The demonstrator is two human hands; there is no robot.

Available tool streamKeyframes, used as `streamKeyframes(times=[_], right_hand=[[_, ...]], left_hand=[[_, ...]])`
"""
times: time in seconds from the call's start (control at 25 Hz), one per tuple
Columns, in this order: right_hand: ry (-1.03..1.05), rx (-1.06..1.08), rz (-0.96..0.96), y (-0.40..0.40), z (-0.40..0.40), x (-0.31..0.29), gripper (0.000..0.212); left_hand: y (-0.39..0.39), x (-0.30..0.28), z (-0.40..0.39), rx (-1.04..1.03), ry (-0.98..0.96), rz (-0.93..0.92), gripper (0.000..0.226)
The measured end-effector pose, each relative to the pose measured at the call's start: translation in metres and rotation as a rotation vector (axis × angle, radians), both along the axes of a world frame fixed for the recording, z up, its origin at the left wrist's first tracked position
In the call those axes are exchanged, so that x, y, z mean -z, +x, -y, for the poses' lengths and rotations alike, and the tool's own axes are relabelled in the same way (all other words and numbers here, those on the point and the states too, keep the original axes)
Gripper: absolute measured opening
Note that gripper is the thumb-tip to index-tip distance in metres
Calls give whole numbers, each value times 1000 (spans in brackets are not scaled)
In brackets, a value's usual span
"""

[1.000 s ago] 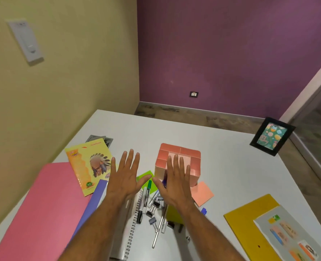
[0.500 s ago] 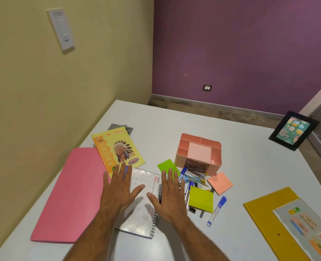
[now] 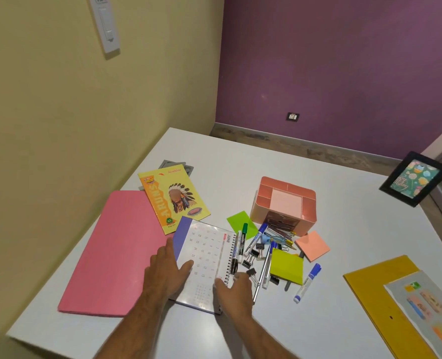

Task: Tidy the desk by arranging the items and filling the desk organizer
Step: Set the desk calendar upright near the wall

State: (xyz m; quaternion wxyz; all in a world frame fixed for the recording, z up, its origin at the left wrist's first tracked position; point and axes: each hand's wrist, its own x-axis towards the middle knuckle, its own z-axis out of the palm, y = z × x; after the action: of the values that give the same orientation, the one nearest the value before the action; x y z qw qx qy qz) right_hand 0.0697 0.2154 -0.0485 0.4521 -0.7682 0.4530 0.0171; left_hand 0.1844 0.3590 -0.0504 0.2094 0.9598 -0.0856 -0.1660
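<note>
A spiral-bound desk calendar [image 3: 207,252] showing June lies on the white desk [image 3: 344,203] in front of me. My left hand [image 3: 165,270] holds its left edge, thumb on the page. My right hand [image 3: 234,286] grips the spiral side near the lower corner, fingers curled. A pink desk organizer [image 3: 284,200] stands behind and to the right, its top compartments holding nothing I can see. In front of it lies a heap of markers, pens and binder clips [image 3: 261,244], with a green sticky note [image 3: 240,224], a yellow-green sticky pad [image 3: 287,265] and an orange sticky pad [image 3: 313,246].
A pink folder [image 3: 116,252] lies at left, partly under a yellow book [image 3: 173,196]. A blue-capped marker [image 3: 308,282] lies apart from the heap. A yellow folder [image 3: 380,288] with a grey sheet [image 3: 427,307] fills the right front. A black photo frame [image 3: 415,178] stands far right.
My hands lay flat on the calendar half a second ago; now each has shifted to an edge and holds it. The view has shifted.
</note>
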Motion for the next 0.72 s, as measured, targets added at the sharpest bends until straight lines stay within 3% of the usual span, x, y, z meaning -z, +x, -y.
streamKeyframes(times=[0.16,0.36,0.44,0.6,0.68,0.72], right_hand=[[284,63,-54,0,-7,-2,29],[726,312,79,-3,5,-21,19],[766,304,114,-4,11,-29,11],[688,235,179,9,25,-42,16],[656,175,239,18,34,-52,16],[655,164,275,23,39,-58,13]], left_hand=[[-2,2,-1,-161,-70,-148,96],[5,3,-10,-270,-193,-203,76],[2,2,-12,-269,-262,-188,69],[-12,-12,-1,-262,-480,-186,25],[-20,-16,0,-226,-558,-115,25],[-23,-19,-1,-176,-560,6,32]])
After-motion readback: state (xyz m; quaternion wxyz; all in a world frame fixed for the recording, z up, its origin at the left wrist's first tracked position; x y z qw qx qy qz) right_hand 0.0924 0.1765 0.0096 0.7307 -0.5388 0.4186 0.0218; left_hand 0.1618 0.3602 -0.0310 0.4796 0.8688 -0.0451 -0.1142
